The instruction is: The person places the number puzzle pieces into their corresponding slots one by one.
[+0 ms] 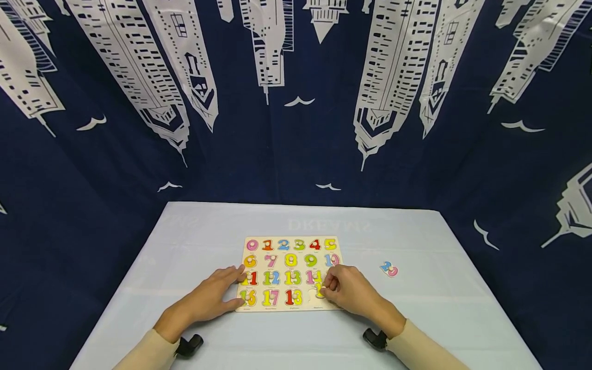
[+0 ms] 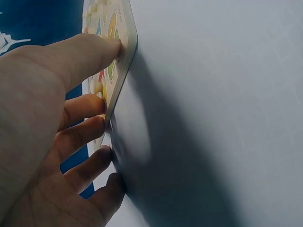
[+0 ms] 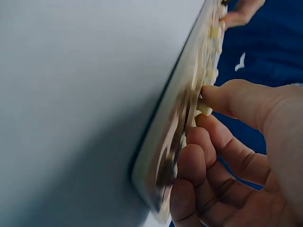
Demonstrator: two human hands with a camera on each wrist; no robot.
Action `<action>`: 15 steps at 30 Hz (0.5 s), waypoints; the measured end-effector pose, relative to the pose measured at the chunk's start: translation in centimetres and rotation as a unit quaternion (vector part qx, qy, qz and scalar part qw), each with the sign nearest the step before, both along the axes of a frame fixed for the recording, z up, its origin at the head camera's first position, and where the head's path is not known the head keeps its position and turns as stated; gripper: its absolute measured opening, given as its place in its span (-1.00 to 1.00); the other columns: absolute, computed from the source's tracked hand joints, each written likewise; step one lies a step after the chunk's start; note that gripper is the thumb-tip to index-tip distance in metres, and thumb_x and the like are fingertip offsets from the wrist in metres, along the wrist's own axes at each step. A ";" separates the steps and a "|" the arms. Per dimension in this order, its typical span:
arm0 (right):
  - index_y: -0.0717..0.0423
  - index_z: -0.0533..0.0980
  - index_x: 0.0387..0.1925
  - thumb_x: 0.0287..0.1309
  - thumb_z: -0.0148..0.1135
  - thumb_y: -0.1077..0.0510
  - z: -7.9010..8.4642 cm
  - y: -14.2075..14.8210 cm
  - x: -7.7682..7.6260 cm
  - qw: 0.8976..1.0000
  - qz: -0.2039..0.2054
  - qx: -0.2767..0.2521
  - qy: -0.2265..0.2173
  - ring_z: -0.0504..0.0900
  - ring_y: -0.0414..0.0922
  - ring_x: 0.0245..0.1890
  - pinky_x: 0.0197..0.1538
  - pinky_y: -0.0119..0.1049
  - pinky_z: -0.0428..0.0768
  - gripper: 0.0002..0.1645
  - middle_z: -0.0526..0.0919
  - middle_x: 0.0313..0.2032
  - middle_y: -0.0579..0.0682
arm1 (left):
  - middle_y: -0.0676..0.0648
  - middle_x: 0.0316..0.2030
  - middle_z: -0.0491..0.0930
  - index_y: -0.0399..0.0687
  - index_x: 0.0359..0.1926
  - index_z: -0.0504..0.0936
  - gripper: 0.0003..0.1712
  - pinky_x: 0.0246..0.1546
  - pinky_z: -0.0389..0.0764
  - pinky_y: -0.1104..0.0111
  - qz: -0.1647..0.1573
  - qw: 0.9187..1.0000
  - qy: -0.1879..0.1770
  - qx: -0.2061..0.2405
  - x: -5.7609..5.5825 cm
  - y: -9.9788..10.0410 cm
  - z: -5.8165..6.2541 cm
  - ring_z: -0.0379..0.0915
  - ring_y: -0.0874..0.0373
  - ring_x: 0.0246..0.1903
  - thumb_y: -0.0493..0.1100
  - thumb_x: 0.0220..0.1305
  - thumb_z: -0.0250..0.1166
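A wooden number puzzle board (image 1: pixel 280 307) lies flat on the table, with knobbed number pieces in several rows. My left hand (image 1: pixel 210 295) rests on its left edge, thumb and fingertips on the rim, fingers spread; the left wrist view shows the thumb (image 2: pixel 90 54) pressing the board's corner. Over the lower right part of the board, my right hand (image 1: pixel 353 293) pinches a number puzzle piece (image 1: pixel 319 291) by its knob (image 3: pixel 205 109) between thumb and index finger. A yellow 1 shows on it; the rest is hidden by the fingers. The piece is close over a pale recess.
A blue and pink 20 piece (image 1: pixel 389 269) lies on the white table (image 1: pixel 416 318), right of the board. Behind the table hangs a dark blue cloth (image 1: pixel 277 154) printed with white buildings and birds. Black wrist straps show at both sleeves.
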State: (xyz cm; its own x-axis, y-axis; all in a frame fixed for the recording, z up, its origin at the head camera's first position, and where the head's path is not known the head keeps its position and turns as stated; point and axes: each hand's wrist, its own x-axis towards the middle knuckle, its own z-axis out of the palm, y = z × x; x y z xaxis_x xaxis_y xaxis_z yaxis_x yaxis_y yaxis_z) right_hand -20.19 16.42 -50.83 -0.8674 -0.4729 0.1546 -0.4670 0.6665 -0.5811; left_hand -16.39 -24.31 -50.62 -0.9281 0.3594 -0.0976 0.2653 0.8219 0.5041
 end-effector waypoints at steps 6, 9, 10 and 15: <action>-0.11 0.68 -0.39 0.30 0.70 0.22 -0.1 -1.2 0.8 1.000 0.010 0.007 -0.001 0.48 -0.42 -0.45 -0.34 -0.50 0.53 -0.70 0.61 -0.46 -0.28 | -0.09 0.65 0.60 -0.14 0.73 0.48 -0.02 0.76 0.35 -0.38 0.002 1.000 -0.003 0.002 0.1 0.0 0.0 0.28 -0.33 0.78 0.10 0.48 0.64; -0.12 0.68 -0.41 0.27 0.71 0.22 -0.1 -1.6 1.0 1.000 0.011 0.006 -0.002 0.48 -0.41 -0.45 -0.34 -0.50 0.52 -0.69 0.61 -0.47 -0.27 | -0.07 0.62 0.64 -0.15 0.75 0.45 0.01 0.76 0.36 -0.38 0.003 1.000 -0.001 0.002 0.1 0.0 -0.1 0.28 -0.32 0.78 0.10 0.47 0.64; -0.11 0.68 -0.41 0.27 0.71 0.22 -0.1 -1.7 1.0 1.000 0.010 0.007 -0.005 0.48 -0.41 -0.45 -0.34 -0.50 0.52 -0.69 0.61 -0.46 -0.27 | -0.06 0.62 0.64 -0.15 0.76 0.44 0.01 0.76 0.36 -0.37 0.003 1.000 0.000 0.000 0.0 0.0 -0.1 0.29 -0.32 0.78 0.10 0.47 0.64; -0.11 0.69 -0.41 0.26 0.72 0.21 -0.1 -2.0 1.3 1.000 0.005 0.010 -0.009 0.48 -0.42 -0.47 -0.35 -0.49 0.52 -0.70 0.61 -0.47 -0.28 | -0.08 0.64 0.61 -0.12 0.75 0.47 -0.01 0.76 0.37 -0.37 0.002 1.000 0.003 -0.003 -0.1 -0.1 -0.2 0.29 -0.31 0.78 0.11 0.49 0.63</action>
State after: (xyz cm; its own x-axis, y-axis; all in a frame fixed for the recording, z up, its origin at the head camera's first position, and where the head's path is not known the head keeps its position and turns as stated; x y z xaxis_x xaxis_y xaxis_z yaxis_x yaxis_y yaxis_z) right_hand -18.85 14.38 -50.92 -0.8657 -0.4836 0.1288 -0.4623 0.6741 -0.5761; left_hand -16.51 -24.38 -50.79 -0.9304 0.3543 -0.0939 0.2643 0.8260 0.4979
